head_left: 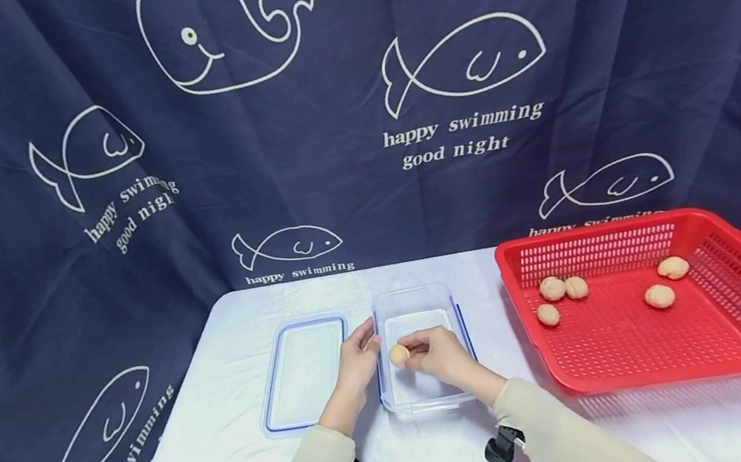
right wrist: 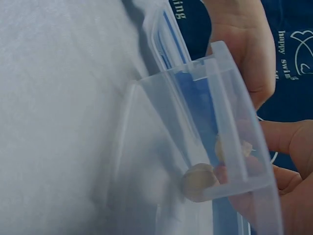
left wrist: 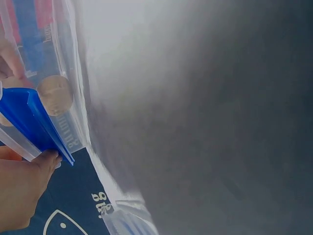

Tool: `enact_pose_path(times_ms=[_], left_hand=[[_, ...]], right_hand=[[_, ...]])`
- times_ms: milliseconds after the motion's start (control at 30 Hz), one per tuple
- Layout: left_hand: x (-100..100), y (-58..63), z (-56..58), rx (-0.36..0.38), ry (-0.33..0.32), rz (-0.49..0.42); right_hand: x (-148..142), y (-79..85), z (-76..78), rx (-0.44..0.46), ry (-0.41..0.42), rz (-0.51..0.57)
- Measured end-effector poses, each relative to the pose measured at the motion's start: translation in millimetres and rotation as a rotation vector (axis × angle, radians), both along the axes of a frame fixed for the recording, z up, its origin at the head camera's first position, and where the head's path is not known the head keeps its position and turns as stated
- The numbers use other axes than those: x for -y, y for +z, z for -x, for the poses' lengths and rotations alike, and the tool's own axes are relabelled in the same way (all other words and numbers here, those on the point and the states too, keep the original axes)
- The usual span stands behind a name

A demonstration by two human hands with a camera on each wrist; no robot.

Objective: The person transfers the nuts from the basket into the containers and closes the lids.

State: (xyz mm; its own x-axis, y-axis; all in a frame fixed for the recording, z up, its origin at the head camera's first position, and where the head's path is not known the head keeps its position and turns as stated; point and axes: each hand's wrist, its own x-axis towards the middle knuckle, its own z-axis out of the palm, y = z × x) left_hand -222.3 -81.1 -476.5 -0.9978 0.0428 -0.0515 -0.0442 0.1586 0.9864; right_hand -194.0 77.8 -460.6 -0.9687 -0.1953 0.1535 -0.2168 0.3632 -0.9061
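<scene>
A clear plastic food container (head_left: 436, 404) with blue side flaps stands lidless on the table. My left hand (head_left: 358, 358) holds its left side, fingertips at the end of the lowered blue flap (left wrist: 32, 117). Over the container, my right hand (head_left: 438, 352) pinches a tan walnut (head_left: 399, 354) between thumb and fingers. The right wrist view shows this right hand (right wrist: 293, 161) behind the clear wall, with the held walnut (right wrist: 227, 149) at its fingertips. Another walnut (right wrist: 198, 182) lies low inside the container, and the left wrist view shows this walnut (left wrist: 55, 95) through the wall.
The clear lid with a blue seal (head_left: 306, 372) lies flat left of the container. To the right stands a red plastic basket (head_left: 656, 355) with several walnuts (head_left: 659, 296) in it. A dark blue curtain (head_left: 356, 143) with fish prints hangs behind the white-covered table (head_left: 218, 420).
</scene>
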Motion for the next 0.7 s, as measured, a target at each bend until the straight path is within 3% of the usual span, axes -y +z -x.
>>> enact_pose_path(times_ms=[467,700], left_hand=[[-0.3,-0.4,1.0,0.005,0.005,0.002],[-0.6,1.5,-1.3,0.014,0.005,-0.004]], right_hand=[[1.0,-1.7,-4.5,0.027,0.012,-0.055],[-4.5,6.1,-4.2,0.003,0.064,-0.006]])
